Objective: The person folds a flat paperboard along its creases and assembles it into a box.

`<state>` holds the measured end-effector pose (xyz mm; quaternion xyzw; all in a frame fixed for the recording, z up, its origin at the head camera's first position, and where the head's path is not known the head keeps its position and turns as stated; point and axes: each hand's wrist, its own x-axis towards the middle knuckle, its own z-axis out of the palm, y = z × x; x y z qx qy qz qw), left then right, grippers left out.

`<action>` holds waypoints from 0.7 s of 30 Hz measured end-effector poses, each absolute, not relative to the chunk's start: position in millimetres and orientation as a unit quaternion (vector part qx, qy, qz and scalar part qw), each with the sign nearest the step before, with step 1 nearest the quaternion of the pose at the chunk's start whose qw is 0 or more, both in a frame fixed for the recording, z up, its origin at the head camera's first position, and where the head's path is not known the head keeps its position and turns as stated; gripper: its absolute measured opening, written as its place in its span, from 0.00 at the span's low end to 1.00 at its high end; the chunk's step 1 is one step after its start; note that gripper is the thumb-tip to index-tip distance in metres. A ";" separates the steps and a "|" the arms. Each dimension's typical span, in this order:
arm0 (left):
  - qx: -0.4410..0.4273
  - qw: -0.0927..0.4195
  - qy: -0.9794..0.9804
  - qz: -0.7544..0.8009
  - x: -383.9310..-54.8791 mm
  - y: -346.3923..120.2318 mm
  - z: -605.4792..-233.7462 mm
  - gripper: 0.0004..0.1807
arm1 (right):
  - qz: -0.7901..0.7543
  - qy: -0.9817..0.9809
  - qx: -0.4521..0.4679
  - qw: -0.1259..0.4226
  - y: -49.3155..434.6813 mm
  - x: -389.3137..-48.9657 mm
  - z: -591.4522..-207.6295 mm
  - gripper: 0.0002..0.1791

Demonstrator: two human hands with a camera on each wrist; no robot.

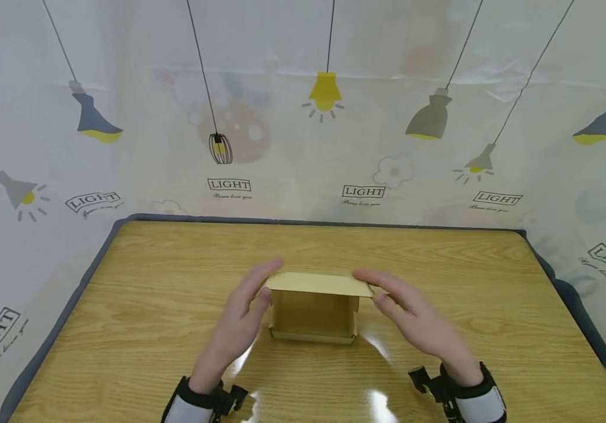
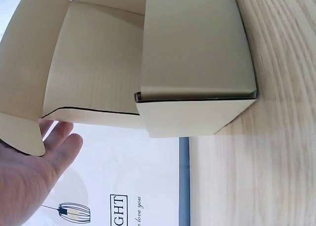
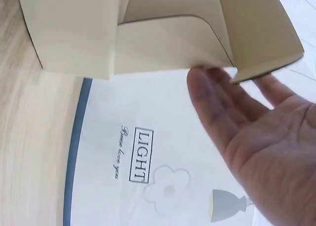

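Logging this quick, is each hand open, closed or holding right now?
Left hand: open, at the left end of the box lid.
Right hand: open, at its right end.

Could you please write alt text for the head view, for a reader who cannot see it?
A person's left hand and right hand are at opposite ends of the raised lid of a cardboard box on a wooden table. Behind is a pale backdrop printed with hanging lamps.

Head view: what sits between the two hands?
The open cardboard box, on the table between left hand and right hand, as the head view shows.
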<state>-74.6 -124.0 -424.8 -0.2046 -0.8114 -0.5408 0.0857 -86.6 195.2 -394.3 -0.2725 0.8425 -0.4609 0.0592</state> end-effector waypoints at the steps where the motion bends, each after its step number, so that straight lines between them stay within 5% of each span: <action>1: -0.202 0.087 -0.813 -0.539 -74.4 -122.8 -425.0 0.23 | -0.461 0.845 -0.265 0.060 192.8 -86.5 -394.5 0.24; 21: -0.209 0.042 -0.838 -0.503 -71.4 -125.4 -420.8 0.24 | -0.432 0.871 -0.231 0.034 180.3 -86.6 -400.1 0.20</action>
